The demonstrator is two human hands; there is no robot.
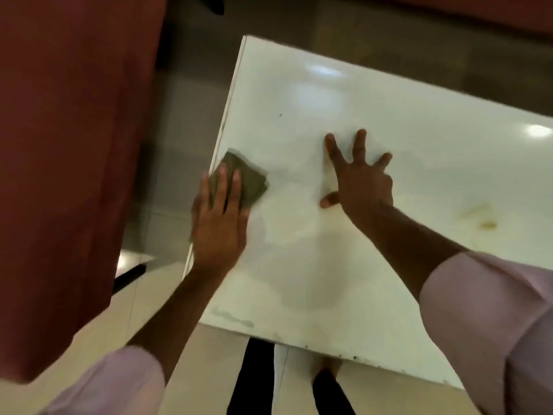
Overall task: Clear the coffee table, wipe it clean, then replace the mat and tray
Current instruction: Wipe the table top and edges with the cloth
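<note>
The white glossy coffee table fills the middle of the view. A folded olive-green cloth lies flat on it at the left edge. My left hand presses down on the cloth with straight fingers. My right hand rests on the bare tabletop to the right of the cloth, fingers spread wide. A yellowish stain marks the surface at the right. Wet smears show near the front edge. No mat or tray is in view.
A dark red sofa stands close to the table's left side, with a narrow strip of tiled floor between. More red upholstery runs along the back. My legs and feet are at the table's front edge.
</note>
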